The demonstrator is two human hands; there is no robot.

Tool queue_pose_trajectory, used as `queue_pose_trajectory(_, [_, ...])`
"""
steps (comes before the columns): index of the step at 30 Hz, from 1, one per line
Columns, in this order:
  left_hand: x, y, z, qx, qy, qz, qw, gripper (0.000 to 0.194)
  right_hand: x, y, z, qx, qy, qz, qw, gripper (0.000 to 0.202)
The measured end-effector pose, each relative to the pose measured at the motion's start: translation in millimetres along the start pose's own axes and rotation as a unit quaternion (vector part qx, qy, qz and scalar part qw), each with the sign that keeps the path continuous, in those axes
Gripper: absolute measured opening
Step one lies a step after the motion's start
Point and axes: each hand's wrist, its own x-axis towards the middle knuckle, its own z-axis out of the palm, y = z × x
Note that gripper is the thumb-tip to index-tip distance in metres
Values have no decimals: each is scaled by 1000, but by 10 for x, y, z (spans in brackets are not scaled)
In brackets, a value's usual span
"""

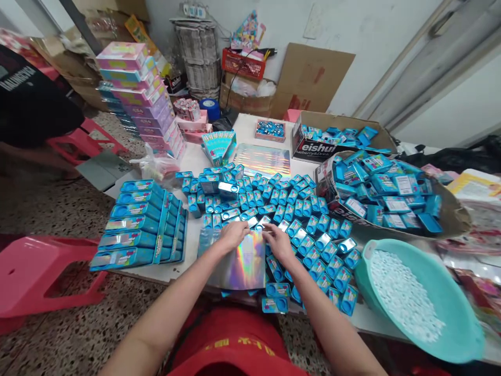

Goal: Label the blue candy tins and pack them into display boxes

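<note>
A shiny holographic sheet [246, 263] lies flat at the table's near edge, in front of my body. My left hand [235, 235] has its fingers closed at the sheet's far edge. At the far right corner of that sheet, my right hand [278, 243] pinches the edge, its fingertips partly hidden. Small blue tins [299, 237] with round marks on top crowd the table beyond and to the right of both hands. Under the sheet's left side, a bluish film [207, 237] shows.
Blue stepped display boxes [135, 230] stand at the left. Cartons of blue packs [391, 188] and a teal basin [457, 313] of white pellets are at the right. Another holographic sheet [264, 159] lies farther back. A pink stool [43, 271] and a person in black [35, 99] are left.
</note>
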Motion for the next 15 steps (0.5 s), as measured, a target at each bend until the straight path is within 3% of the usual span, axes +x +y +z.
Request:
queue_pose_trajectory(2, [91,-1,-7,11,-2,-5,1000,26,5,48,75,-118,52,-81,988,32])
queue_pose_trajectory(4, [158,5,-20,17,-4,-1,1000,26,-34,86,157,-249,82,-151,953,32])
queue_pose_trajectory(9, [232,10,-65,14,-21,12,1000,27,-180,182,326,-397,103,-187,893,42])
queue_pose_trajectory(12, [274,-3,-74,9,-29,8,999,28,-219,239,399,-412,92,-175,890,42])
queue_pose_trajectory(15, [324,-40,-76,3,-33,7,999,28,-248,244,434,-371,81,-166,910,40])
